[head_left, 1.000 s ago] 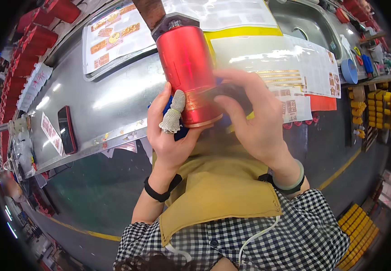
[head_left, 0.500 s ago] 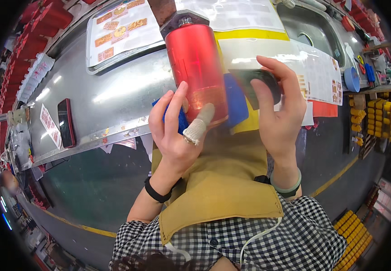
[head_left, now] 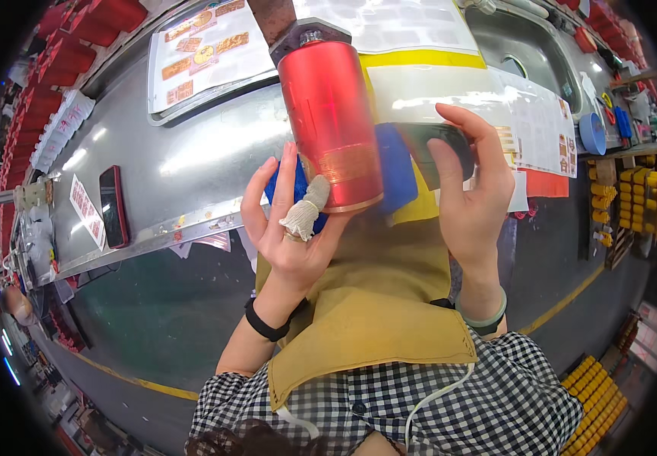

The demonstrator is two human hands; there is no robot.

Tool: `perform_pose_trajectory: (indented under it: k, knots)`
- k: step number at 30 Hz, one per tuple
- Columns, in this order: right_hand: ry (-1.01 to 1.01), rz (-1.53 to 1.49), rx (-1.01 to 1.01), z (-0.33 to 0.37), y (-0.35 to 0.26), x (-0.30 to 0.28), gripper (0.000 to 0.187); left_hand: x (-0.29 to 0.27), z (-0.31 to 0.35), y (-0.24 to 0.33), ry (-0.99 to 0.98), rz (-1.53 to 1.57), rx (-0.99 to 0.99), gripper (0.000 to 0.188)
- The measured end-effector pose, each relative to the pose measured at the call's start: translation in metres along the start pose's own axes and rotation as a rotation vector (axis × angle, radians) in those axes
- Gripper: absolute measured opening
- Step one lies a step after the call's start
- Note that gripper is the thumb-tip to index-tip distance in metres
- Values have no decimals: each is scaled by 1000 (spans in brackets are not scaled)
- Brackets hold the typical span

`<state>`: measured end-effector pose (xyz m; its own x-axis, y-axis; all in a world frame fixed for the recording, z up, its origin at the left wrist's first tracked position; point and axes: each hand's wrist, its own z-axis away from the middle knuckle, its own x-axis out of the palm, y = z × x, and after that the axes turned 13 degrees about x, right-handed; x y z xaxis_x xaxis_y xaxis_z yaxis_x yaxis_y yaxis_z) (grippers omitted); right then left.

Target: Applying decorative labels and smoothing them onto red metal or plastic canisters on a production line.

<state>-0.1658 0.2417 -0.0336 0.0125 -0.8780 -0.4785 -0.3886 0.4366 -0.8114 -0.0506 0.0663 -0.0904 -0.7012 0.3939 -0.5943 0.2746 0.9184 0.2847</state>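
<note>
A red metallic bottle-shaped cylinder (head_left: 328,114) sits tilted on a metal holder (head_left: 309,32), its flat base toward me. By the base's lower left edge is my left hand (head_left: 290,235), fingers stretched and apart; one finger wears a whitish cloth cover and lies against the cylinder's side. The thumb is partly hidden by the base. My right hand (head_left: 473,182), right of the cylinder, grips a dark, smooth, flat piece (head_left: 439,152) between thumb and fingers; its exact kind is unclear. Dark blue cloth (head_left: 319,222) shows behind the left fingers.
A blue sheet (head_left: 398,171) and yellow sheet (head_left: 420,201) lie right of the cylinder. A metal tray (head_left: 160,118) holds printed transfer sheets (head_left: 192,57). A phone (head_left: 113,205) lies on the steel table at left. At far right are a sink (head_left: 526,45) and blue tape roll (head_left: 591,134).
My left hand has slid down and left, its covered finger moving from the cylinder's face to its lower left edge. The right hand, with the dark piece, has barely moved.
</note>
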Motion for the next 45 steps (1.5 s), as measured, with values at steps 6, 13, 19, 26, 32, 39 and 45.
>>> perform_pose_trajectory:
  k: [6,13,19,26,32,39,45]
  knots:
    - [-15,20,0,0,0,1,25,-2,-6,1,-35,-17,-24,58]
    - [-29,23,25,1,-2,3,25,-7,-11,-2,-200,-20,-29,70]
    - [-24,35,-3,1,2,3,25,-8,-17,3,-275,-28,-29,72]
    - [-7,-21,50,3,5,3,29,-10,-29,17,-438,-172,16,52]
    - [-88,-2,44,-2,5,-2,24,-8,-25,22,-395,-173,92,41]
    - [-140,-8,-230,-8,1,7,25,-3,-16,15,-118,114,-107,72]
    - [-242,86,-427,3,-8,2,23,-1,-12,-1,-123,333,-320,92]
